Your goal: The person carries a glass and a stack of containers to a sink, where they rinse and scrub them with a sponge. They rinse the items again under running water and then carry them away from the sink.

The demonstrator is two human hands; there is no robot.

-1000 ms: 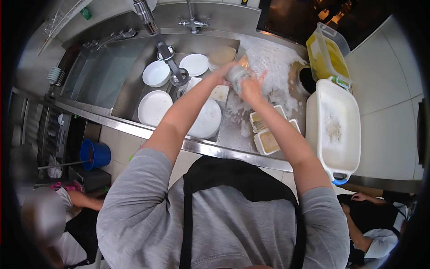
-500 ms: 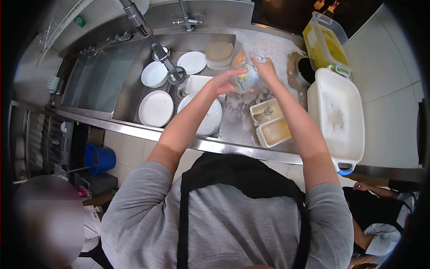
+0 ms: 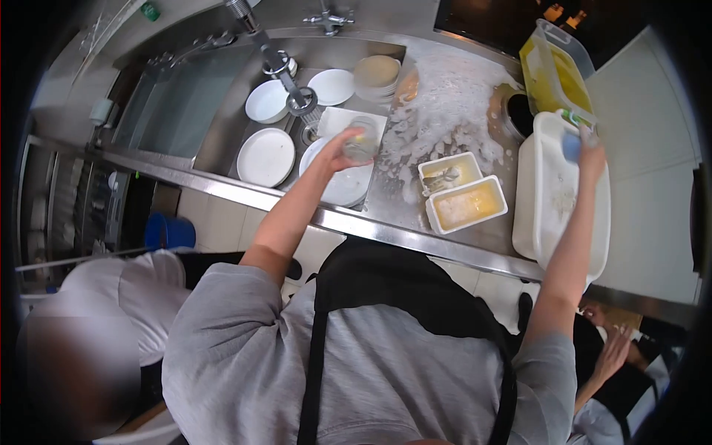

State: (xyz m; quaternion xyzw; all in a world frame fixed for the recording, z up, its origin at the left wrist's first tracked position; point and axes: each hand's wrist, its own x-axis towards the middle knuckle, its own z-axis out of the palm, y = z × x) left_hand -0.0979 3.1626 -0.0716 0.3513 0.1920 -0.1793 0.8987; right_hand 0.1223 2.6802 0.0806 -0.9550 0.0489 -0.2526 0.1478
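Note:
My left hand point(image 3: 337, 152) holds a clear glass point(image 3: 361, 141) over the sink basin point(image 3: 215, 141), just below the hanging spray nozzle point(image 3: 302, 99) and above a white plate point(image 3: 343, 182). My right hand point(image 3: 589, 152) is far out to the right over the white plastic tub point(image 3: 552, 193), gripping a small blue sponge point(image 3: 571, 146). Soap foam point(image 3: 445, 111) covers the steel drainboard between the two hands.
White plates point(image 3: 265, 156) and bowls point(image 3: 267, 101) lie in the basin, with a stack of dishes point(image 3: 376, 74) behind. Two rectangular containers point(image 3: 466, 204) of yellowish liquid sit near the counter edge. A yellow bin point(image 3: 556, 70) stands at the back right. Other people are at lower left and lower right.
Both hands were together on the glass over the foamy drainboard. Now my left hand has carried the glass left over the sink, and my right hand has swung right to the white tub.

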